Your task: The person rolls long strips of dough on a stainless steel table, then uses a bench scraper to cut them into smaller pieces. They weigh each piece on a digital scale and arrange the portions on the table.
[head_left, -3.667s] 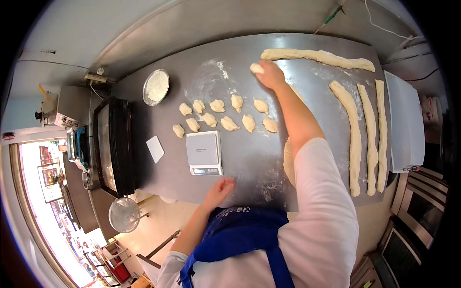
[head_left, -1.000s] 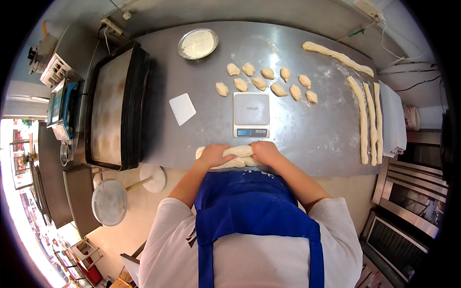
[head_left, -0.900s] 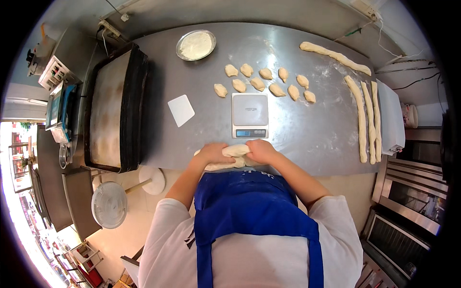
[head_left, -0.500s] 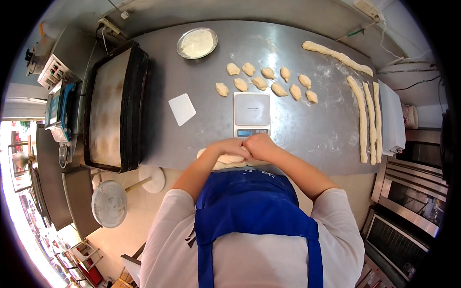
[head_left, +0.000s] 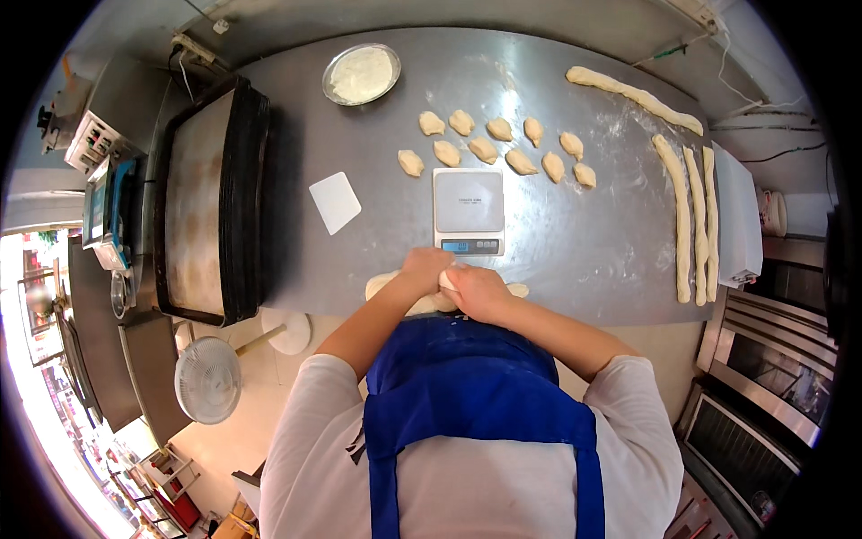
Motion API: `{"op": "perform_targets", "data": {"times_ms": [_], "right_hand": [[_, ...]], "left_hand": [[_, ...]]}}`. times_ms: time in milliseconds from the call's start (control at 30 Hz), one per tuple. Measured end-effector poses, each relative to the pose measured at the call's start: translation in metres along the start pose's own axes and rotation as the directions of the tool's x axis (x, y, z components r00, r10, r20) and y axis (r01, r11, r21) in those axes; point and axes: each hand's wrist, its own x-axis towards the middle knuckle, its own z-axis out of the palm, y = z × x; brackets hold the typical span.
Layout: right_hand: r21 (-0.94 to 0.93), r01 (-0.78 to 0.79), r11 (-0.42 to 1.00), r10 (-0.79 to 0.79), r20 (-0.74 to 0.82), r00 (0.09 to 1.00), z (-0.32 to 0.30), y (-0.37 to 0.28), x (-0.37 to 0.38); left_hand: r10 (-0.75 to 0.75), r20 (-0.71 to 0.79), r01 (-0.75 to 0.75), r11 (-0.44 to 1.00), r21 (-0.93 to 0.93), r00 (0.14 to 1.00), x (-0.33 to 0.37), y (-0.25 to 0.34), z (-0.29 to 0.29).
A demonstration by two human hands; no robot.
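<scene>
At the near edge of the table, my left hand (head_left: 426, 269) and my right hand (head_left: 479, 291) meet, both closed on dough. A pale bit of it shows between them. More of the dough (head_left: 381, 284) sticks out beyond the hands on both sides, its middle hidden by my hands and forearms. Just past my hands lies a kitchen scale (head_left: 469, 201) with a lit display and a bare weighing plate. Beyond the scale, several small dough pieces (head_left: 483, 149) lie apart in two loose rows.
Dough ropes (head_left: 675, 220) lie along the right side, with another rope (head_left: 633, 97) at the far right. A white scraper (head_left: 336, 203) rests left of the scale. A metal bowl of flour (head_left: 362, 74) stands far left. Stacked dark baking trays (head_left: 199, 207) fill the left end.
My left hand has drawn back from lying across the dough and closed around it. My right hand has turned and come slightly nearer to me, with dough now showing between the hands.
</scene>
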Motion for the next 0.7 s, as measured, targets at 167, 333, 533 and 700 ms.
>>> {"op": "perform_targets", "data": {"times_ms": [167,333,533,700], "right_hand": [[0.013,0.040,0.999,-0.034,-0.332,0.943,-0.042,0.001,0.048],[-0.353,0.078,0.932,-0.225,-0.399,0.889,-0.025,0.052,0.068],[-0.118,0.373,0.920,-0.391,-0.250,0.886,0.033,0.043,0.036],[-0.161,0.154,0.975,-0.155,0.004,0.988,0.029,0.050,0.030]], "left_hand": [[-0.136,-0.066,0.126,0.983,-0.133,0.989,-0.010,0.011,0.011],[-0.158,-0.528,-0.007,0.955,-0.297,0.835,-0.035,-0.011,0.050],[-0.275,-0.437,0.066,0.897,-0.436,0.856,-0.048,-0.022,0.066],[-0.095,-0.219,-0.064,0.779,-0.623,0.971,-0.052,-0.019,0.031]]}}
